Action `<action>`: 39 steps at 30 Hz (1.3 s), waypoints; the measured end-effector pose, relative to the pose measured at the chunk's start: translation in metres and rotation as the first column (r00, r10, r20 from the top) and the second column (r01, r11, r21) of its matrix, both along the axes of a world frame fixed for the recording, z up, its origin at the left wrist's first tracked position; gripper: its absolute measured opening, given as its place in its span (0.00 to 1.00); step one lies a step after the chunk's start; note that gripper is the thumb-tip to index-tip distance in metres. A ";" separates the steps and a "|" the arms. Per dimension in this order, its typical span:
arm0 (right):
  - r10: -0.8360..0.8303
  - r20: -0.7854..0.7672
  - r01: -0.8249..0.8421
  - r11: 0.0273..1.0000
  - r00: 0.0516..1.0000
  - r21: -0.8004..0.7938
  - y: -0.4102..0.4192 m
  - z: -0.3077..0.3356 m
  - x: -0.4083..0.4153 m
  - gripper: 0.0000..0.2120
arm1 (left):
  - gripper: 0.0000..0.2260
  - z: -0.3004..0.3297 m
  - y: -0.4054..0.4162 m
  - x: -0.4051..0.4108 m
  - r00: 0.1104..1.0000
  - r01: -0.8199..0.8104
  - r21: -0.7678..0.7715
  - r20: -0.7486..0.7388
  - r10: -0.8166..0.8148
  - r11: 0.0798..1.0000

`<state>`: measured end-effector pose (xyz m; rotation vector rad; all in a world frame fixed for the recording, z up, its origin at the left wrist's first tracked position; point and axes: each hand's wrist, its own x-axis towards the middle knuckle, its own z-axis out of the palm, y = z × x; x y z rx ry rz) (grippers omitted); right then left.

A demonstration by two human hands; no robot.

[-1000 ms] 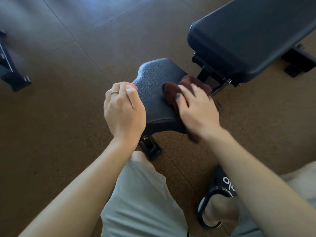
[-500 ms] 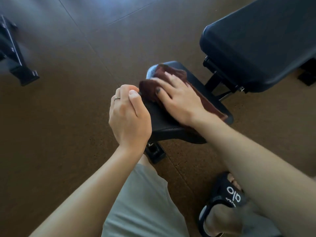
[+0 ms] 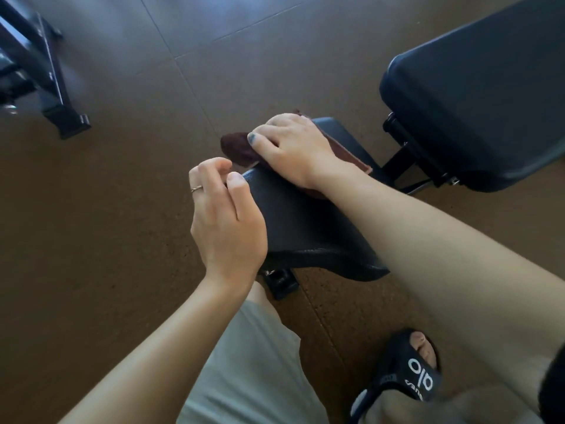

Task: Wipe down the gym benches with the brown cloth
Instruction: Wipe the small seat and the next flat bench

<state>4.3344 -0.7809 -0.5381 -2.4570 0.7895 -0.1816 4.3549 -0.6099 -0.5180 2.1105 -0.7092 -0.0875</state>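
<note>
Our right hand (image 3: pixel 293 151) lies flat on the brown cloth (image 3: pixel 237 146), fingers spread and pressing it onto the far left corner of the black seat pad (image 3: pixel 305 228). One bunched end of the cloth pokes out past the fingertips over the pad's left edge; a flatter strip runs back under the wrist along the pad's far side. Our left hand (image 3: pixel 224 215) sits at the pad's near left edge, fingers loosely curled and holding nothing, thumb resting against the vinyl, a ring (image 3: pixel 196 188) on one finger. To the far right is the bench's larger back pad (image 3: pixel 483 96), joined by a metal bracket. Below us, light shorts (image 3: pixel 250 362) and a black slide sandal (image 3: pixel 406 381) stand on the brown floor (image 3: pixel 91 240). Another dark frame (image 3: pixel 46 71) stands far left.
</note>
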 end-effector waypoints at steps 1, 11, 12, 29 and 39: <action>-0.044 0.016 0.044 0.999 0.999 0.001 -0.011 -0.004 -0.001 0.24 | 0.14 0.000 0.000 0.000 1.000 -0.002 0.012 0.000 0.002 1.000; -0.463 -0.181 0.490 0.858 0.868 0.152 -0.023 -0.019 -0.089 0.25 | 0.14 0.005 -0.002 -0.004 1.000 -0.007 0.045 0.021 0.006 0.999; -0.489 -0.199 0.520 0.838 0.849 0.162 -0.009 -0.016 -0.107 0.26 | 0.15 0.005 -0.002 -0.005 1.000 -0.007 0.045 0.020 0.006 0.999; -0.530 -0.173 0.547 0.834 0.830 0.069 0.047 -0.009 -0.137 0.25 | 0.16 0.007 0.001 -0.005 0.999 0.030 0.058 0.013 -0.030 0.998; -0.420 0.153 0.437 0.893 0.895 -0.105 0.139 0.006 -0.078 0.22 | 0.18 0.008 0.003 -0.002 0.989 -0.020 -0.105 -0.149 0.004 0.994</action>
